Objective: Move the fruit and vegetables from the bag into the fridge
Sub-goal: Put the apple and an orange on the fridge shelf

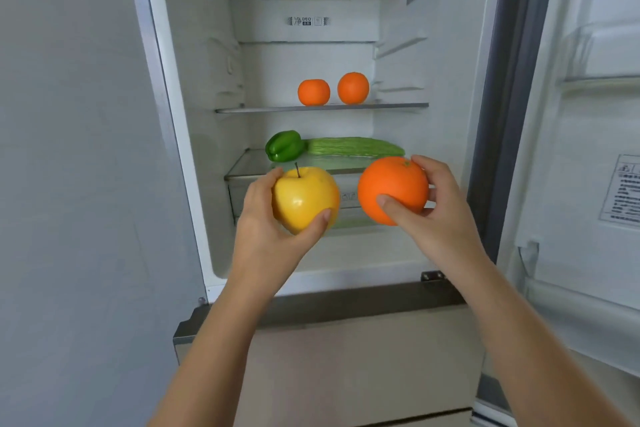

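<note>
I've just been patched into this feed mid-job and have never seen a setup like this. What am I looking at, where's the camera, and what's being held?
There is no machine here: a person works with bare hands, and the single picture comes from a camera on their head, looking forward and down. The left hand grips a yellow apple; the right hand grips an orange. Both are held up in front of the open fridge, whose door is swung out to the right. Inside, the upper shelf carries a left orange and a right orange, set apart. The lower shelf carries a green pepper with a long gourd beside it. The bag is out of view.
</note>
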Available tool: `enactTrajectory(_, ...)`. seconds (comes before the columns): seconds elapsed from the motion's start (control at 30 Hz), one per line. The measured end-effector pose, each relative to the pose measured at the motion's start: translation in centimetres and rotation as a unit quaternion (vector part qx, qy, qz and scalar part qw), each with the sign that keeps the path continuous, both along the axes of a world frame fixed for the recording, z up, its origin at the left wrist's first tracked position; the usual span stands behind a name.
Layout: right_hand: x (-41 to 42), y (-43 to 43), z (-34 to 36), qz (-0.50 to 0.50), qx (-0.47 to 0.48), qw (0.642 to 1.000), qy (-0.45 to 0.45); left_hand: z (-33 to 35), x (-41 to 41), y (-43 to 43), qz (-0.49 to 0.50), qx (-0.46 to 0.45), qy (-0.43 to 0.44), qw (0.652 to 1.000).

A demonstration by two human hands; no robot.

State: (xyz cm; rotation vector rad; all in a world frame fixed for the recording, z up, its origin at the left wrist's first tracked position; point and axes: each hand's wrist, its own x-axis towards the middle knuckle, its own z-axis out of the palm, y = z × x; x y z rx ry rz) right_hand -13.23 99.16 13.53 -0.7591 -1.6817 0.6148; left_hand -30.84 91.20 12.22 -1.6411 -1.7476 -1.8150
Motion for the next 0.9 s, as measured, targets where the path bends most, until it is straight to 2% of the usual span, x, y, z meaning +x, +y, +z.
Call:
enactTrajectory(0.17, -3.0, 6.3, 2.0, 0.004, 0.016, 1.000, 0.006, 2.9, -3.0, 5.9, 0.006, 0.019, 0.023, 1.000)
enactTrajectory(0.3, -5.5, 10.7, 3.9, -0.002, 0.030, 0.999, 0.036, 5.1, -5.7, 10.3, -0.002, 0.043, 0.012, 0.999)
enactTrajectory(0.43, -8.1, 14.4, 6.0, 0.000, 0.056, 0.998, 0.028, 7.4, -8.0, 14.3, -0.004, 0.053, 0.010, 0.999)
enactTrajectory(0.7, -10.4, 20.8, 10.1, -0.030, 0.091, 0.994, 0.053, 11.3, -11.0, 19.5, 0.025, 0.084, 0.023, 0.996)
enactTrajectory(0.9, -11.2, 25.6, 12.6, 0.000, 0.068, 0.998, -0.017, 13.7, -13.3, 22.1, 0.029, 0.041, 0.046, 0.998)
